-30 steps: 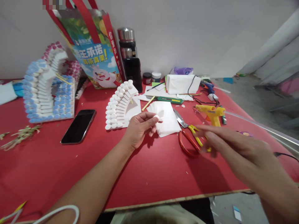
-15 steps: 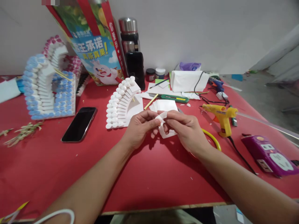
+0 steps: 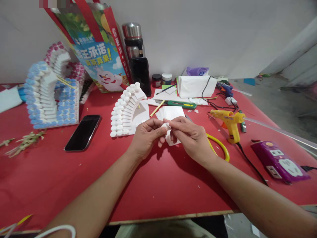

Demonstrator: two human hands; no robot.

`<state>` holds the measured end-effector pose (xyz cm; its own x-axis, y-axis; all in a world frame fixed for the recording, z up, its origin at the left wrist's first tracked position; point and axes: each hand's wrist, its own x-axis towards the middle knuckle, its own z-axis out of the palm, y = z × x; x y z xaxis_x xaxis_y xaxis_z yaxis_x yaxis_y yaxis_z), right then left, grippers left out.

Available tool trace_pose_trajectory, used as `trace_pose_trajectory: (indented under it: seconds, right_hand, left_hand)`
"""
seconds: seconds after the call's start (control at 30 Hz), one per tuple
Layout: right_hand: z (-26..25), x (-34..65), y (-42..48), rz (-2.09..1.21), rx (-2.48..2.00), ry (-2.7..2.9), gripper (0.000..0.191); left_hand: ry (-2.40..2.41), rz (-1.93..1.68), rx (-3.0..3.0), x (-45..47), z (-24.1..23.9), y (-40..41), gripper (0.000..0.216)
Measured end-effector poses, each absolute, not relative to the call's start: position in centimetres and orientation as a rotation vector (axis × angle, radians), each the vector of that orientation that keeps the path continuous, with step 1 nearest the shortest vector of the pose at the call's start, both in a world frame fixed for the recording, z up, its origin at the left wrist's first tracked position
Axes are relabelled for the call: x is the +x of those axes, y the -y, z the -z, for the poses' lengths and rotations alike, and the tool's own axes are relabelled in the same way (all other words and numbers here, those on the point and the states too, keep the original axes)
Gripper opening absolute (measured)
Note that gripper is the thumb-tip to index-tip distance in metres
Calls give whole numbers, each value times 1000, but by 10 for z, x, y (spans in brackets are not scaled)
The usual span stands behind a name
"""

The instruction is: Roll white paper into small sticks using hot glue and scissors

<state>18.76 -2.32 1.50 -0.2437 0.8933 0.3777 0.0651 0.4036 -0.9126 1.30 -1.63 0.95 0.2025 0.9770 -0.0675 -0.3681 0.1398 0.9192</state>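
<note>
Between the fingertips of my left hand [image 3: 148,135] and my right hand [image 3: 189,135] is a small piece of thin white paper [image 3: 166,126], crumpled or folded; both hands pinch it. More white paper [image 3: 172,139] shows below my right fingers; whether it is the same piece I cannot tell. Just behind the hands lies a fanned stack of white paper squares [image 3: 170,113]. Left of them stands a white curved model [image 3: 127,110] with rounded white knobs along its stepped outer edge. A yellow stick [image 3: 157,108] and a green utility knife [image 3: 182,104] lie behind the stack.
On the right are a yellow glue gun [image 3: 229,122], a yellow ring [image 3: 221,145] and a purple power socket [image 3: 279,162]. A phone [image 3: 83,133] lies left, near a blue-and-white model [image 3: 52,96]. A printed bag [image 3: 99,53], a steel flask [image 3: 133,39] and paint jars [image 3: 161,79] stand behind.
The white paper strip that stuck up between my fingertips is now bunched smaller in the pinch. My right fingers have shifted over it. The camera view has moved slightly.
</note>
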Motion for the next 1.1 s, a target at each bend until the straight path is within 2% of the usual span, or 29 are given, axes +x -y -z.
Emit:
trace_pose_trajectory:
  seconds: [0.47, 0.77, 1.1]
  right_hand:
    - [-9, 190, 22, -656, -843, 1843, 45]
    - [-5, 195, 21, -243, -844, 2077, 51]
    - [-3, 193, 26, -401, -807, 2014, 55]
  left_hand:
    - [-898, -1154, 972, 12, -6, 17, 24]
    - [-918, -1154, 955, 12, -7, 16, 27]
    - [-935, -1200, 1100, 12, -13, 20, 23]
